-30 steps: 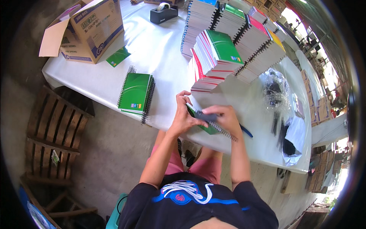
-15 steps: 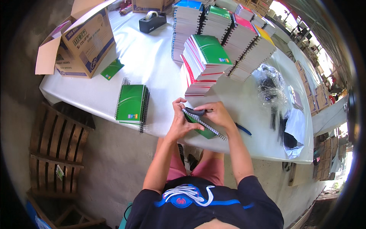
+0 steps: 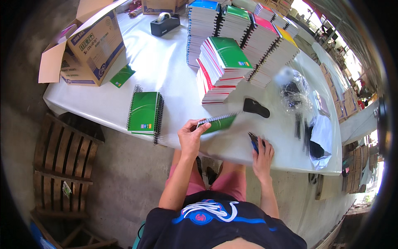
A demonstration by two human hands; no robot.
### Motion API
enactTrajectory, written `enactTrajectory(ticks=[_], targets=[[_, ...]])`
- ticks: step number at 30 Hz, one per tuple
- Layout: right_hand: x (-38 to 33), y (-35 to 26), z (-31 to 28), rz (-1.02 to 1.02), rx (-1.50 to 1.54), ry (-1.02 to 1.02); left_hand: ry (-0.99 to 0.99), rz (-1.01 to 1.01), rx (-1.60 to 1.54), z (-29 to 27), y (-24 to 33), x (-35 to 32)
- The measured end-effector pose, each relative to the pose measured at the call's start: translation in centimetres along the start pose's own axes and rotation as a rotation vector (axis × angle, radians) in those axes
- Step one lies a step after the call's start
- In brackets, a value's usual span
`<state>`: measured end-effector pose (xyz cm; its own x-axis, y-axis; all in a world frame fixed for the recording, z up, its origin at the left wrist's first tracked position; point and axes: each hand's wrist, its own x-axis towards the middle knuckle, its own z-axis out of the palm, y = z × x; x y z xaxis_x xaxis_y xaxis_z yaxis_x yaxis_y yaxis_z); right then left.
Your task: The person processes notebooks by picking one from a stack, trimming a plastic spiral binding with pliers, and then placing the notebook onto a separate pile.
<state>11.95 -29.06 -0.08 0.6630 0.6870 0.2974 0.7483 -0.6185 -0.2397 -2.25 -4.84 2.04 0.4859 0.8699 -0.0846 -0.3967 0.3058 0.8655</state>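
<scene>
Pinched between the fingers and thumb of my left hand (image 3: 190, 135) is a small green notebook (image 3: 222, 125), tilted above the table's near edge. Its wire spiral runs along the top side, and the free end of the coil sticks out to the right. My right hand (image 3: 263, 157) has its fingers around the blue handles of pliers (image 3: 254, 143), whose dark jaws point up and left. Beyond them lies a flat black tool (image 3: 256, 108) with a rounded end. A few green spiral notebooks (image 3: 143, 111) are piled to the left of my left hand.
Tall stacks of notebooks (image 3: 226, 53) stand at the back. A cardboard box (image 3: 93, 47), a loose green cover (image 3: 122, 76) and a tape dispenser (image 3: 165, 25) are at far left. Crumpled clear plastic (image 3: 295, 89) and black coils (image 3: 297, 126) lie to the right. A slatted wooden chair (image 3: 62, 162) stands left.
My right hand has let go of the black tool, now lying farther back, and has moved right and nearer to take the pliers. My left hand still holds the notebook, now tilted differently.
</scene>
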Motion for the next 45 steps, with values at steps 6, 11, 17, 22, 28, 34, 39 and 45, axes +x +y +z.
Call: enactTrajectory(ticks=[6,11,17,22,28,34,39,45], targets=[[2.2,-11.1,-5.3,-0.123,0.563,0.109,0.069,0.474,0.368,1.1,1.0,-1.4],[4.1,-14.8,-7.4,-0.307,0.344,0.115,0.091,0.634,0.487,1.4,2.2,-2.1],[4.6,-14.6,-7.2,-0.332,0.345,0.009,0.073,0.699,0.462,1.2,2.2,-2.1],[4.2,-14.3,-7.1,-0.285,0.485,0.006,0.067,0.729,0.478,1.3,2.2,-2.1],[4.1,-14.0,-6.9,-0.137,0.904,-0.311,0.078,0.738,0.430,1.6,1.9,-2.2],[4.3,-13.0,-6.3,0.161,1.373,-0.652,0.131,0.746,0.406,1.3,1.7,-2.1],[3.7,-8.0,-3.2,0.041,0.174,-0.191,0.281,0.732,0.265,-0.2,3.7,-2.0],[5.8,-9.7,-3.7,-0.207,0.035,0.142,0.401,0.749,0.216,-2.3,7.7,-3.3]])
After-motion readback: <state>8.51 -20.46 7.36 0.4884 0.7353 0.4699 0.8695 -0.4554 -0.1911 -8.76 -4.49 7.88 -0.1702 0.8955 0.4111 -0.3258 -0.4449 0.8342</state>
